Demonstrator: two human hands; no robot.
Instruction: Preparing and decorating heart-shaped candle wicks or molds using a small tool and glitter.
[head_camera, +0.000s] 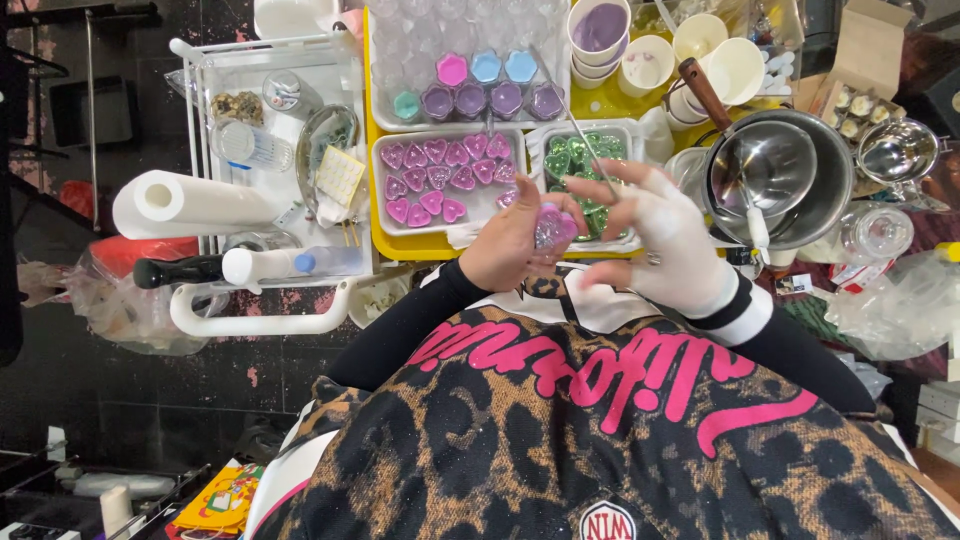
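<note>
Left hand (505, 250) is at frame centre, fingers curled and pinching a small pink heart mould (553, 226) with a glittery clear fill. It's held in the air, just below the trays, above my leopard-print top (600, 430).

Right hand (655, 240) is just to the right of it, bandaged or gloved in white across the palm. Thumb and forefinger pinch a thin metal rod (580, 135) that runs up-left over the green tray; the other fingers are spread. The rod's lower end sits near the heart mould; can't tell if it touches.

Around them:
- Pink tray (385, 185), centre top: white tray of pink heart pieces, just above the left hand.
- Green tray (535, 140), right beside it: green heart pieces, partly hidden by my fingers.
- Above both, a clear tray (375, 60) with hexagon pieces in pink, blue, teal and purple.
- All three sit on a yellow board (400, 245).
- Upper right: paper cups (650, 60), one with purple fill.
- Right of frame: steel pot (830, 190) with a ladle (760, 165) nested inside, brown handle pointing up-left.
- Left of frame: white cart (250, 320) with a paper towel roll (190, 205) and a bottle (300, 262) lying on its side.
- Far right: plastic bags (900, 300) and a cardboard box (870, 50).
</note>
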